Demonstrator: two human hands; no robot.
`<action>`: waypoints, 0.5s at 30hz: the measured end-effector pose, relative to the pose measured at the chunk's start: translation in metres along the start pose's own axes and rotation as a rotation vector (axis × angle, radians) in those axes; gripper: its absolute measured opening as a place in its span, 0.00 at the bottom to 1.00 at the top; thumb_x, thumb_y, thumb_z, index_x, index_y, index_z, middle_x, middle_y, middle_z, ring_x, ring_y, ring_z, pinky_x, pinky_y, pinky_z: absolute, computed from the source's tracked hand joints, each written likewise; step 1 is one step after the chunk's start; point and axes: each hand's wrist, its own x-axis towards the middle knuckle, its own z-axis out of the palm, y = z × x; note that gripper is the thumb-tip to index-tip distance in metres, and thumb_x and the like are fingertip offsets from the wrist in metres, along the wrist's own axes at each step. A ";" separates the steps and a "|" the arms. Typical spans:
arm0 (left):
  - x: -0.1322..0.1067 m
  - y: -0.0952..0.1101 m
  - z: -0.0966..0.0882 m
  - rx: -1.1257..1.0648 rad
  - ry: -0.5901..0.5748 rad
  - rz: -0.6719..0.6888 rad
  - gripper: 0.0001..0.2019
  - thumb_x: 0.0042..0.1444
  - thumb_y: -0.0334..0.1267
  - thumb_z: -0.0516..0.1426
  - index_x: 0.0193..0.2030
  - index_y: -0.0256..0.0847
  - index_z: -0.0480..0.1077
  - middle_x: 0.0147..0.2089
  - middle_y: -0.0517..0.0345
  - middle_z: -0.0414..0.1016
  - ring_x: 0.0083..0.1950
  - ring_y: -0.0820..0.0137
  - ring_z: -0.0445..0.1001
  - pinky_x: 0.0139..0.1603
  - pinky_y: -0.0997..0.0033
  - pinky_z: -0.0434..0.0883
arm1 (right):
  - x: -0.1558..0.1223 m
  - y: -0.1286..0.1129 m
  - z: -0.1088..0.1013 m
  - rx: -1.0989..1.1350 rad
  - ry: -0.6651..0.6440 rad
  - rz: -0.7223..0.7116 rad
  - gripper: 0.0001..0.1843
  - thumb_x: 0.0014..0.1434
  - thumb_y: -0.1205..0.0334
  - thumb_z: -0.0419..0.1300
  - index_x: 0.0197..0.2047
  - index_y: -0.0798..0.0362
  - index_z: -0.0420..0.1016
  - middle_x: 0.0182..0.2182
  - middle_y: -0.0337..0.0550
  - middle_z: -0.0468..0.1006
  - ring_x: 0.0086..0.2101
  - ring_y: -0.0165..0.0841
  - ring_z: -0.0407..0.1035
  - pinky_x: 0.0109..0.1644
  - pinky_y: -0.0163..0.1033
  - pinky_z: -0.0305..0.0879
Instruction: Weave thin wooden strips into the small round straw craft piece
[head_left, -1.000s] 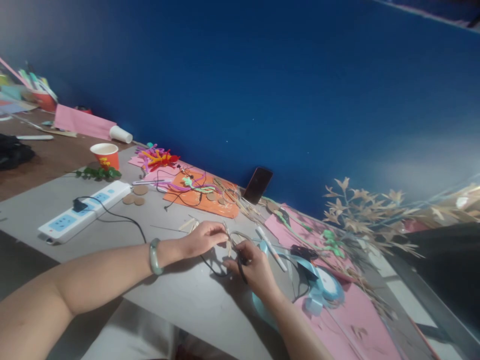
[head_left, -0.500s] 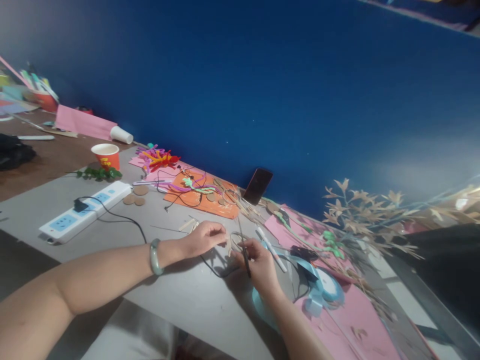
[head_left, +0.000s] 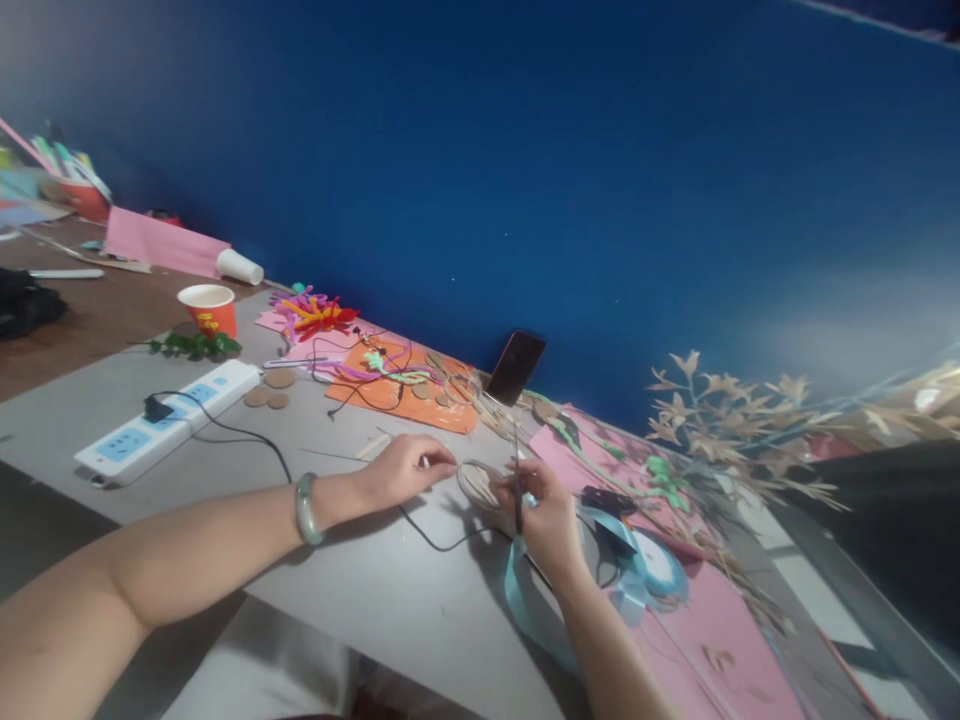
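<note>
My right hand (head_left: 546, 505) is closed around a slim dark-handled tool (head_left: 518, 505), its thin shaft pointing away from me; the kind of its tip is too small to tell. Just left of those fingers lies a coil of pale cord (head_left: 471, 485) on the grey tabletop. My left hand (head_left: 409, 468), with a green bangle (head_left: 307, 508) on the wrist, has thumb and forefinger pinched together beside the coil. Whatever they hold, if anything, cannot be made out. Light blue ribbon (head_left: 517, 590) loops under my right wrist.
A white power strip (head_left: 169, 420) with a plugged black cord, a red paper cup (head_left: 208, 312) and wooden discs (head_left: 280, 379) are at left. Orange card (head_left: 420, 405), pipe cleaners (head_left: 322, 318) and a leaning phone (head_left: 516, 367) line the blue wall. Dried stems (head_left: 712, 430) spread at right.
My right hand has moved right and slightly away, taking the dark-handled tool from beside the left fingertips. My left hand stays nearly in place, and the gap between the hands is wider.
</note>
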 end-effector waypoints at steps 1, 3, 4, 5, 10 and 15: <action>0.002 -0.003 -0.002 0.056 0.036 0.005 0.12 0.54 0.43 0.56 0.38 0.39 0.76 0.38 0.53 0.77 0.38 0.68 0.73 0.37 0.73 0.66 | 0.003 0.002 -0.003 -0.028 0.006 -0.005 0.17 0.46 0.56 0.65 0.38 0.52 0.68 0.26 0.41 0.76 0.28 0.35 0.71 0.36 0.41 0.67; 0.005 -0.008 -0.005 0.158 0.074 0.033 0.10 0.53 0.39 0.56 0.38 0.39 0.76 0.38 0.53 0.77 0.40 0.66 0.73 0.41 0.71 0.66 | 0.008 0.008 -0.007 -0.092 -0.002 -0.006 0.16 0.46 0.57 0.64 0.37 0.53 0.68 0.26 0.41 0.76 0.28 0.35 0.71 0.35 0.40 0.66; 0.007 -0.010 -0.006 0.203 0.082 0.045 0.09 0.53 0.37 0.56 0.38 0.40 0.75 0.39 0.53 0.77 0.41 0.66 0.73 0.44 0.70 0.66 | 0.009 0.010 -0.007 -0.123 -0.008 -0.005 0.15 0.46 0.57 0.63 0.37 0.53 0.68 0.25 0.41 0.77 0.28 0.35 0.71 0.35 0.40 0.66; 0.008 -0.011 -0.007 0.245 0.082 0.048 0.08 0.52 0.34 0.56 0.38 0.40 0.75 0.39 0.53 0.77 0.42 0.65 0.72 0.46 0.68 0.65 | 0.011 0.013 -0.007 -0.152 -0.016 -0.004 0.14 0.47 0.58 0.62 0.37 0.53 0.69 0.25 0.41 0.77 0.27 0.35 0.71 0.34 0.39 0.66; 0.009 -0.012 -0.011 0.427 0.033 0.015 0.10 0.51 0.31 0.54 0.38 0.42 0.75 0.42 0.53 0.76 0.47 0.62 0.70 0.52 0.63 0.61 | 0.013 0.020 -0.005 -0.206 -0.007 0.020 0.16 0.47 0.56 0.61 0.38 0.54 0.70 0.24 0.41 0.77 0.26 0.35 0.71 0.32 0.38 0.65; 0.009 -0.016 -0.015 0.579 0.008 0.015 0.12 0.52 0.29 0.52 0.39 0.40 0.74 0.43 0.51 0.74 0.49 0.61 0.68 0.51 0.59 0.59 | 0.013 0.017 -0.008 -0.161 0.155 -0.038 0.16 0.48 0.55 0.61 0.38 0.54 0.69 0.27 0.43 0.77 0.28 0.35 0.72 0.36 0.40 0.66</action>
